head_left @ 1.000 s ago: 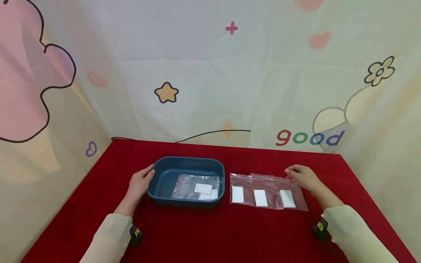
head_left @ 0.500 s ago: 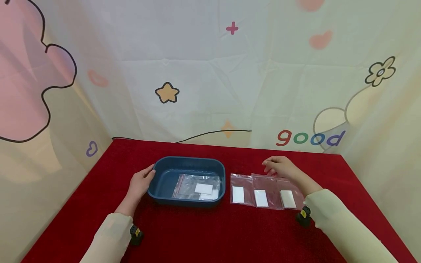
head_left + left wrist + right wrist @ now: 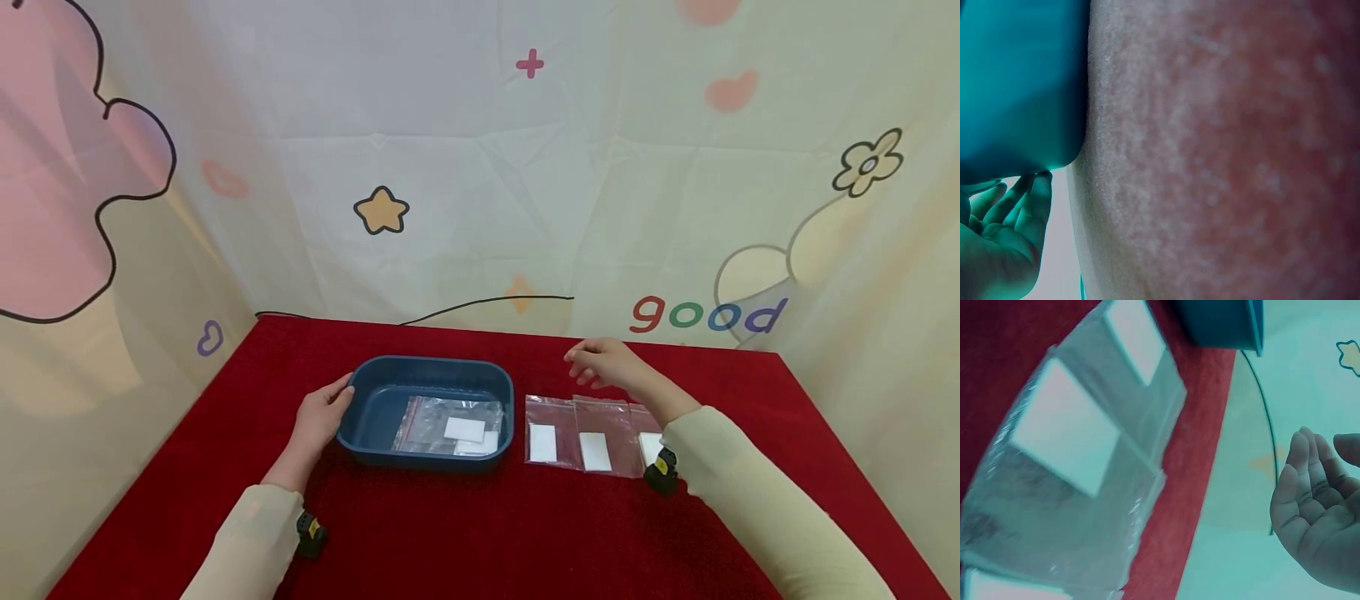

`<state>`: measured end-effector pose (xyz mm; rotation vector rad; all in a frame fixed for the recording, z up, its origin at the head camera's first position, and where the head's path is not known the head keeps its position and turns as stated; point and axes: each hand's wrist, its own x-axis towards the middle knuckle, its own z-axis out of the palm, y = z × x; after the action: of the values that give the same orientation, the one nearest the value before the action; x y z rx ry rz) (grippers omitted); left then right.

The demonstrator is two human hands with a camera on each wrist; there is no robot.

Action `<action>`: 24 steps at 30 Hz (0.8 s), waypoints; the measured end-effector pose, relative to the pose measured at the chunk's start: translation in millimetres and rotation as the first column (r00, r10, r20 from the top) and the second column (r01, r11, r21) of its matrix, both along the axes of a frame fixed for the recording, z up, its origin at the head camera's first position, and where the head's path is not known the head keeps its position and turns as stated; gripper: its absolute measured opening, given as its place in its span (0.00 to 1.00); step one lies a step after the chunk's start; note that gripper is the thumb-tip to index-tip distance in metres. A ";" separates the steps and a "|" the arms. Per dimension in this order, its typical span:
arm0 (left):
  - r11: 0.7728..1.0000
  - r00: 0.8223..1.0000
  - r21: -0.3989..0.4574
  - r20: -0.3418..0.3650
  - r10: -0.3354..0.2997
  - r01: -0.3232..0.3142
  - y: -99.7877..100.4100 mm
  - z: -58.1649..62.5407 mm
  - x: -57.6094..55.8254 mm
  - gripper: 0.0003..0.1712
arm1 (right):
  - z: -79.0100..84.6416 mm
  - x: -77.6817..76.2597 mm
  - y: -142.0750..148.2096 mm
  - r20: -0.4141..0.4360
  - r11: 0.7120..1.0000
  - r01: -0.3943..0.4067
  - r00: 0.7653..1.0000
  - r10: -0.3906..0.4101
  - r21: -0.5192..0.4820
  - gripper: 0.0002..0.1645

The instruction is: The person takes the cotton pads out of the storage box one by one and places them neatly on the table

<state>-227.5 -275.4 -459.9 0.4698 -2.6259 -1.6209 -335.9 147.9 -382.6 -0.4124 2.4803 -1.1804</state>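
My left hand (image 3: 320, 412) grips the left end of a dark blue plastic basin (image 3: 431, 460), thumb at its rim. In the left wrist view, fingertips (image 3: 1041, 181) meet the basin's outer wall. Inside the basin lie zip bags (image 3: 427, 421) with white rectangular pieces. Right of it, three clear zip bags lie in an overlapping row, each with a white piece: left bag (image 3: 551, 408), middle bag (image 3: 603, 417) and right bag (image 3: 641, 417), the last partly hidden by my right forearm. My right hand (image 3: 607, 364) is raised beyond the row, fingers loosely bent and holding nothing.
A red cloth (image 3: 465, 533) covers the table. Behind it hangs a pale printed curtain (image 3: 465, 225), close to the table's back edge. Each wrist wears a small black camera, including the right camera (image 3: 662, 472).
My right hand has moved left and away from me, from the right bag to above the far side of the row. The left hand, the basin and the bags stay put.
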 end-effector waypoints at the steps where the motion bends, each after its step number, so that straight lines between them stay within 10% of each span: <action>1: 1.000 1.000 0.001 0.000 0.001 -0.001 -0.1 -0.1 0.0 0.29 | 1.6 -0.3 -2.1 0.005 1.000 -0.007 1.000 0.007 -0.011 0.20; 24: 1.000 1.000 -0.026 0.011 0.004 -0.004 1.3 3.3 0.7 0.28 | 41.0 -12.1 -54.5 0.028 0.974 -0.212 0.977 0.210 0.075 0.23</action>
<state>-226.7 -274.2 -456.6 0.4833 -2.6483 -1.5863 -348.0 93.4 -341.6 -0.6218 2.3866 -0.9949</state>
